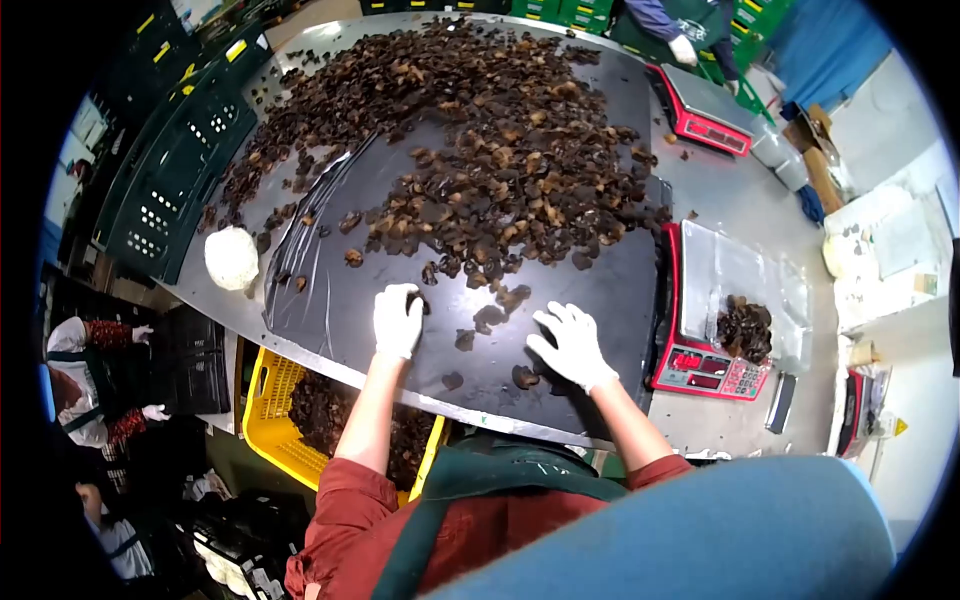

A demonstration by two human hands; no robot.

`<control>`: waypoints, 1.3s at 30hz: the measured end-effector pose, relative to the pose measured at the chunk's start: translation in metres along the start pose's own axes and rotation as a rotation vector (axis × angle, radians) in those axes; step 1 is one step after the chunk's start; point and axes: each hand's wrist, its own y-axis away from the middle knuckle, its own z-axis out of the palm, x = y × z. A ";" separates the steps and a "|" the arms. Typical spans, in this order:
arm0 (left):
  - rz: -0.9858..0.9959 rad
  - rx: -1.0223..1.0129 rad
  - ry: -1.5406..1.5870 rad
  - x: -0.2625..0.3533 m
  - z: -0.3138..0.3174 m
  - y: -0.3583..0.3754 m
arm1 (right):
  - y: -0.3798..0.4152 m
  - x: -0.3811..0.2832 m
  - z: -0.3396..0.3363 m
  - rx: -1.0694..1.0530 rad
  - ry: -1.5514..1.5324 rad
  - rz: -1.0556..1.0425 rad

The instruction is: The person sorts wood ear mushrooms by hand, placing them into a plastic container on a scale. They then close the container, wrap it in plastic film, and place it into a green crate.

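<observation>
Dark brown wood ear mushrooms (500,180) lie in a wide heap over the black sheet (340,260) that covers the metal table. My left hand (398,322), in a white glove, is near the front of the sheet, its fingers curled round a small dark mushroom piece (418,299). My right hand (574,347), gloved too, lies low over the sheet with its fingers spread and nothing in them. Between the hands are loose mushroom pieces (490,318), and another piece (524,377) sits just below my right fingertips.
A red scale (690,370) at the right bears a mushroom clump (744,328) on clear plastic; a second scale (706,110) stands behind. Below the table edge is a yellow crate (275,440). A white ball (231,258) lies left. Co-workers stand beyond the table and at left.
</observation>
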 end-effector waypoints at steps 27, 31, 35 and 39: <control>0.235 -0.204 -0.096 0.109 0.026 0.055 | 0.042 0.059 -0.028 0.125 -1.626 0.765; 0.057 -0.201 0.419 0.124 0.039 0.051 | 0.064 0.068 -0.047 -0.133 -2.654 0.552; -0.367 -0.458 0.851 0.184 0.046 0.034 | 0.078 0.069 -0.081 -0.099 -2.651 0.563; -0.098 -0.453 1.033 0.271 0.065 0.009 | 0.091 0.069 -0.168 0.358 -2.316 0.588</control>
